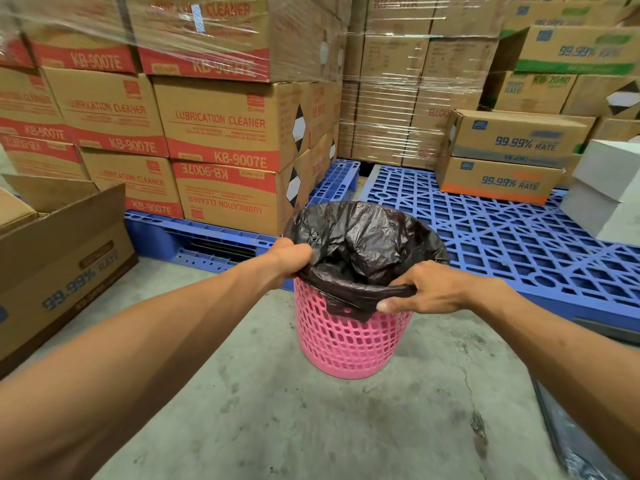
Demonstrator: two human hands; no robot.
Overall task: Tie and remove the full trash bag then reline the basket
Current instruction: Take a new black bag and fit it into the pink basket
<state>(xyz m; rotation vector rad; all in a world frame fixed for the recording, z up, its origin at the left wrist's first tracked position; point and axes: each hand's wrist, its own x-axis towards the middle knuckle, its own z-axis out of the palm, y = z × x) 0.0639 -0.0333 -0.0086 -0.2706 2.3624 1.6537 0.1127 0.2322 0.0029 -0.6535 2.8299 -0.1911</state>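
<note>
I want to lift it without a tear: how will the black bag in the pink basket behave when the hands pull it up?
The black bag looks thin and crinkled, so probably floppy and easy to stretch. Both the left hand and right hand grip its rim. The pink basket seems light and may rise with it.

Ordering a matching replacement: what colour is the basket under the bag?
Pink, with a lattice of open holes. The basket shows in the head view, lined by a black bag.

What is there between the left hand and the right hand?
In the head view, the black trash bag in the pink basket lies between left hand and right hand.
</note>
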